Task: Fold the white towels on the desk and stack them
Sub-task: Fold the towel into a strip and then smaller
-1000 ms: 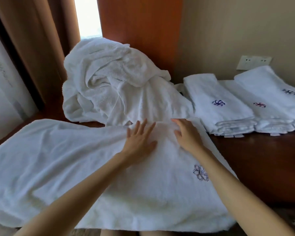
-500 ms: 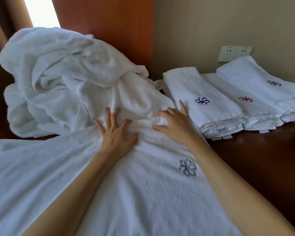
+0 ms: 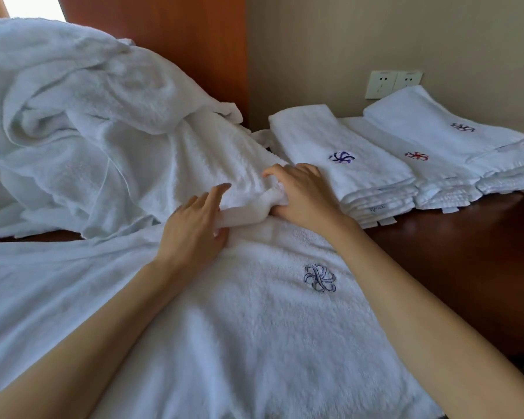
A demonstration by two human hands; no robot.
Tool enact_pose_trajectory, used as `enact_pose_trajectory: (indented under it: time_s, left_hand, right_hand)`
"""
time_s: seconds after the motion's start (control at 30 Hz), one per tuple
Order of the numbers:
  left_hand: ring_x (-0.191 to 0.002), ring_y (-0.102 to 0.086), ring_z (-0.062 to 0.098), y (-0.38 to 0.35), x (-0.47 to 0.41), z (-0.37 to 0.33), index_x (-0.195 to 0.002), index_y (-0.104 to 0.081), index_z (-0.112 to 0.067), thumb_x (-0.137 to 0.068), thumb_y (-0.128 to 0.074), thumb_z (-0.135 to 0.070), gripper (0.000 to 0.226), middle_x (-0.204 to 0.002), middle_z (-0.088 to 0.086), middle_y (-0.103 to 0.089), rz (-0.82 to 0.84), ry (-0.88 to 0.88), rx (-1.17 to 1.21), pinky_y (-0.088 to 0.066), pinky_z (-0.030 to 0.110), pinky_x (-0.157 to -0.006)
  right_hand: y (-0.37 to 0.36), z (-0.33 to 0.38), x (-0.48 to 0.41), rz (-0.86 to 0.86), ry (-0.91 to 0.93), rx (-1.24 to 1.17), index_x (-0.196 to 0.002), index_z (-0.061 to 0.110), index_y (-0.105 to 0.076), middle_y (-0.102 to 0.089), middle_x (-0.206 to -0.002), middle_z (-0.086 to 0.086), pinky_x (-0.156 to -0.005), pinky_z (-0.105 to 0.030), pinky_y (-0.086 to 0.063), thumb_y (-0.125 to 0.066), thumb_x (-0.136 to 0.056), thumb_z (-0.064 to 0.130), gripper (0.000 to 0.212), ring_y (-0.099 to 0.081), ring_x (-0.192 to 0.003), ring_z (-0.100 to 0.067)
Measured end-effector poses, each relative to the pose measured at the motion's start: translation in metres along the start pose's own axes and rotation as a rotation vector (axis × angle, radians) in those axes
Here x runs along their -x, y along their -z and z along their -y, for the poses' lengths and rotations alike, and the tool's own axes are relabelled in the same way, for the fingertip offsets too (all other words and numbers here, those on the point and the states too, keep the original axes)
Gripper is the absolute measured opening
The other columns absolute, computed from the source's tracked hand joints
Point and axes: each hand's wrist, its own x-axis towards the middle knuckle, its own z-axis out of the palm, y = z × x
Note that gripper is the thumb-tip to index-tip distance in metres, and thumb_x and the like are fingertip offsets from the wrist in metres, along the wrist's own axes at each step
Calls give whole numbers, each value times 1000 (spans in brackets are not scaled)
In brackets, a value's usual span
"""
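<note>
Working over a towel (image 3: 254,343) spread flat on the near desk (image 3: 451,267), crumpled heap (image 3: 73,116) behind at left and folded stacks (image 3: 360,152) at right, clamping its bunched far edge, or possibly the heap's, pinching with the left hand (image 3: 194,228), curling the right hand (image 3: 306,195) round it.

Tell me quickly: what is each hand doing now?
Left hand: pinches the far edge of the towel, thumb under it.
Right hand: grips the same edge, fingers curled.
</note>
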Motion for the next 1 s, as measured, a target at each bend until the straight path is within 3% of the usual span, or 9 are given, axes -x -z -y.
enact_pose_trajectory:
  time_s: [0.1,0.27,0.37,0.57,0.63,0.77,0.87,0.93,1.0]
  left_hand:
    - [-86,-60,31,-1,1,3,-110,-68,-12,-76,-71,-7,35,-91,7,-63,-25,-52,-28,-36,31,-72]
    - [-63,-62,29,-11,-8,10,-90,-68,-11,-71,-70,3,24,-77,3,-68,-54,-11,21,-32,26,-58]
    - [-64,-62,28,-12,-16,13,-90,-68,-13,-73,-66,3,23,-79,2,-68,-51,5,-15,-33,26,-55]
    - [-78,-62,22,15,-11,-14,-108,-67,-19,-83,-68,-20,24,-95,-1,-62,10,2,-120,-37,27,-59]
    - [-83,-63,21,36,-2,-33,-113,-67,-21,-80,-73,-32,35,-98,-2,-59,6,-101,-147,-39,25,-57]
    - [-69,-64,18,57,44,-73,-104,-72,-22,-73,-80,-27,33,-94,-1,-59,82,-383,-156,-36,21,-45]
    - [-91,-63,23,42,74,-85,-117,-68,-27,-82,-68,-16,36,-111,-1,-59,233,-274,-11,-47,32,-62]
    - [-107,-56,20,34,79,-80,-125,-63,-31,-86,-60,-13,43,-120,-6,-57,208,-89,95,-46,31,-77]
    - [-114,-52,19,30,77,-74,-127,-62,-29,-81,-58,-6,52,-126,-7,-58,179,-89,96,-44,30,-86]
  right_hand:
    - [-4,2,4,-129,-7,32,-95,16,-68,-60,-91,-3,-80,-30,-30,-80,-66,24,33,-56,-91,-27]
    - [-13,2,7,-209,7,127,-76,10,-67,-61,-78,-5,-68,-30,-27,-86,-63,27,29,-59,-76,-27]
    - [-13,3,4,-186,30,128,-77,11,-67,-61,-80,-4,-72,-30,-27,-85,-65,26,26,-60,-79,-27]
    - [23,4,20,-150,126,58,-79,9,-68,-60,-79,-7,-106,-38,-31,-80,-71,11,14,-60,-78,-28]
    - [46,6,39,-185,162,88,-79,10,-69,-59,-78,-5,-105,-38,-32,-80,-69,6,16,-60,-76,-28]
    - [82,16,107,-202,229,149,-80,14,-69,-55,-76,-1,-79,-32,-34,-72,-58,-6,30,-54,-74,-24]
    - [92,13,156,-50,143,170,-95,14,-73,-60,-89,-3,-71,-30,-36,-77,-52,-10,49,-54,-83,-22]
    - [95,12,171,26,14,158,-110,17,-73,-64,-110,-2,-78,-34,-45,-78,-63,-6,52,-60,-102,-25]
    - [92,10,172,91,-69,106,-123,22,-67,-57,-133,3,-92,-34,-42,-67,-75,-6,55,-51,-124,-21]
